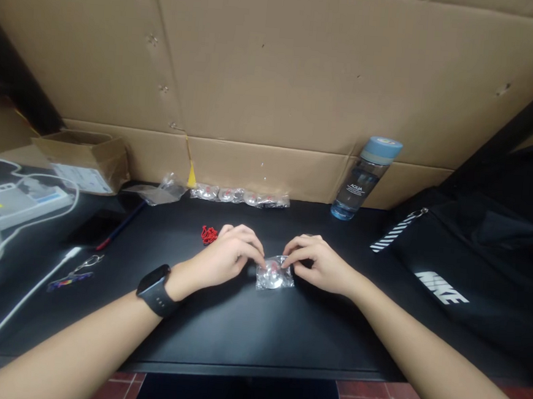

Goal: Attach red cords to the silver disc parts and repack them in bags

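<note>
A small clear plastic bag (275,274) with a shiny round metal part inside lies on the black table (247,333) at the middle. My left hand (225,256) pinches the bag's top left edge; a black watch is on that wrist. My right hand (321,265) pinches the top right edge. A small red bundle (208,235) sits just behind my left hand. A row of similar filled bags (241,196) lies along the back of the table by the cardboard wall.
A blue-capped water bottle (363,179) stands at the back right. A black bag with white lettering (473,265) fills the right side. At the left are a cardboard box (85,157), a power strip with white cables (12,201), a pen and keys.
</note>
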The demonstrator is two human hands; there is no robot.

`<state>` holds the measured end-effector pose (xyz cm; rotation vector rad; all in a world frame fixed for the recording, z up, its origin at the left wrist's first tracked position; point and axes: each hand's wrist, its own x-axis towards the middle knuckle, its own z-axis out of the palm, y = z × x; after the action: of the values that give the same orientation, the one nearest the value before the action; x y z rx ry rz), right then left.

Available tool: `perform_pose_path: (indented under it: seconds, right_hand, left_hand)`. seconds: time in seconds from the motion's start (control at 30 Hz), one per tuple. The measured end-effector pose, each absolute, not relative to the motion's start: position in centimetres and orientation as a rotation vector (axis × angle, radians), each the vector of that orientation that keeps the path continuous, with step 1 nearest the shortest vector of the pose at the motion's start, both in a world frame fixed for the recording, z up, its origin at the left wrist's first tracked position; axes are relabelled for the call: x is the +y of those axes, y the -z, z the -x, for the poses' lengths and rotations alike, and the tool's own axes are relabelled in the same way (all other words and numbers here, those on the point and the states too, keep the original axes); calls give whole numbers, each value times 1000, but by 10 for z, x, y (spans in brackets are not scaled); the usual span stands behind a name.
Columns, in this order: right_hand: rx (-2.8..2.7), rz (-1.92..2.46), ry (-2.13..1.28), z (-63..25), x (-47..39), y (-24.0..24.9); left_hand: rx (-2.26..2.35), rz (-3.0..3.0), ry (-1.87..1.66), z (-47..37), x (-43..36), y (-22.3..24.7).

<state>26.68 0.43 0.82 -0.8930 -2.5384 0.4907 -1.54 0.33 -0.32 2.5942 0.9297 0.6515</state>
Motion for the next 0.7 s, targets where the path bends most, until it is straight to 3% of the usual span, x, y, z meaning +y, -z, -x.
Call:
perform_pose_path:
  seconds: [0.3, 0.7]
  right_hand:
    - [-2545, 1003, -537, -262, 1, -7]
    - [-2586, 1047, -568, -263, -4, -18]
  left_hand:
    - [647, -2616, -483, 10, -12, -14]
    - [663, -2651, -491, 10, -13, -9]
